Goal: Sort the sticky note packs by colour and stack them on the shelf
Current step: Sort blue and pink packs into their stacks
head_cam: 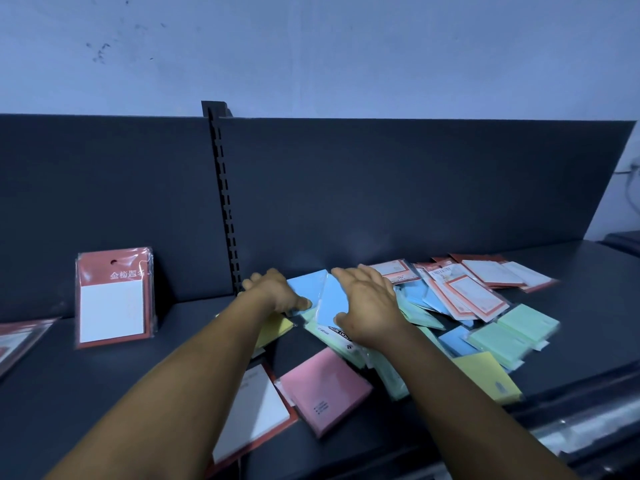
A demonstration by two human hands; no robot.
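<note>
Both forearms reach in from the near edge onto the dark shelf (104, 368). The left hand (275, 292) lies palm down, its thumb on the left blue pack (304, 289); its fingertips curl over the far edge of that pack, but whether they grip it or only rest there cannot be told, since the back of the hand hides the contact. The right hand (367, 303) lies on the right blue pack (330, 303) with its fingers spread and straight and its thumb at the near edge of the pack, pressing rather than clenching. The two blue packs sit side by side at the left end of a loose heap (460, 306) of blue, green, yellow and red-bordered packs spread along the shelf to the right; the far right of the heap is blurred. A pink pack (325, 389) lies flat near the front, between the forearms. A yellow pack (272, 329) is largely hidden under the left forearm, and a white pack with a red border (252, 414) is partly covered by that arm too. Well to the left, a stack of red-and-white packs (114, 299) leans upright against the back panel (415, 188). Another pack (20, 341) is cut off at the left edge.
</note>
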